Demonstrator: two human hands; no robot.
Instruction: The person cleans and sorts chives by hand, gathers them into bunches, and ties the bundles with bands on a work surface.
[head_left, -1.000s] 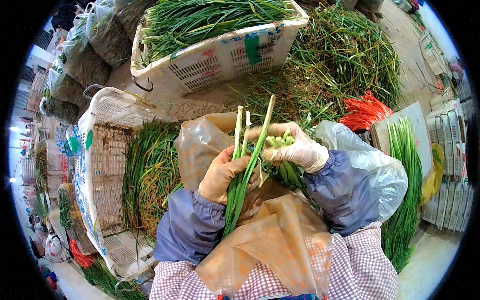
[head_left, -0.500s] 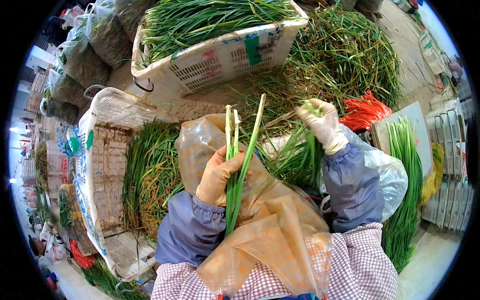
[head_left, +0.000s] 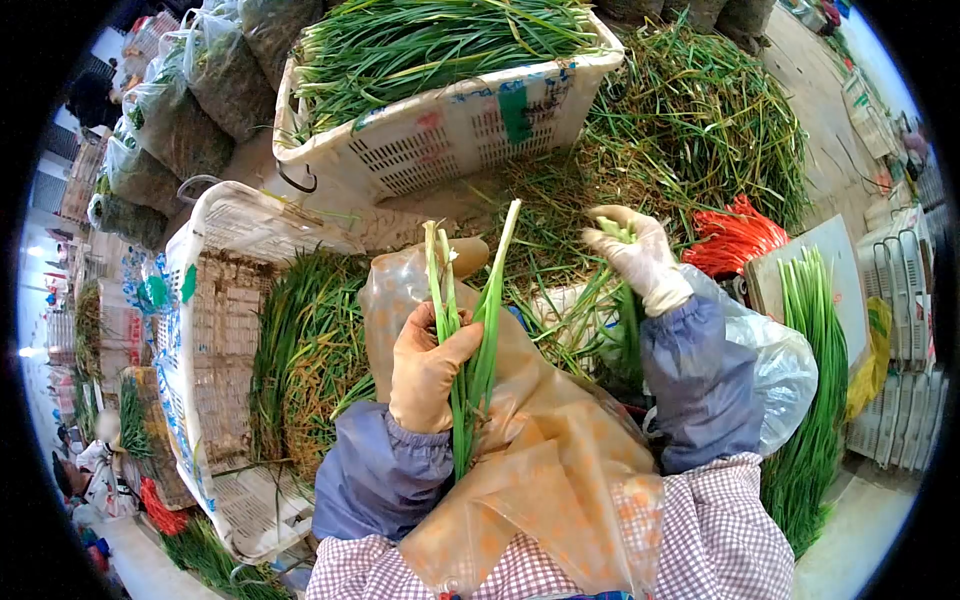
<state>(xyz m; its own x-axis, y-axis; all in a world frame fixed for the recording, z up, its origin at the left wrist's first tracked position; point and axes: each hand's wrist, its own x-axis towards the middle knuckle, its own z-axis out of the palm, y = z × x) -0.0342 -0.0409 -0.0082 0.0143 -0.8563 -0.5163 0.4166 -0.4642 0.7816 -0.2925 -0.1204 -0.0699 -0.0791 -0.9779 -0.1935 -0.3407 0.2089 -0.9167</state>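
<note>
My left hand (head_left: 432, 355), in a tan glove, is closed around a few garlic chives (head_left: 487, 315). Their pale stem ends point up and apart, and the green leaves hang below the fist over my apron. Out to the right, my right hand (head_left: 640, 255) wears a whitish glove and grips another bunch of garlic chives (head_left: 628, 325). Pale ends show between its thumb and fingers while the leaves trail downward. Part of that bunch is hidden behind the palm and sleeve. The two hands are well apart.
A white crate (head_left: 440, 150) full of chives stands ahead. Another white crate (head_left: 225, 370) lies tilted at left, beside loose leaves (head_left: 310, 360). A trimmings heap (head_left: 700, 130), red ties (head_left: 738, 235), a board (head_left: 835, 270) and a chive bundle (head_left: 815, 400) are at right.
My left hand has shifted slightly left and down, with its stalks. My right hand has lowered a little and its fingers have loosened and stretched to the left around its bunch.
</note>
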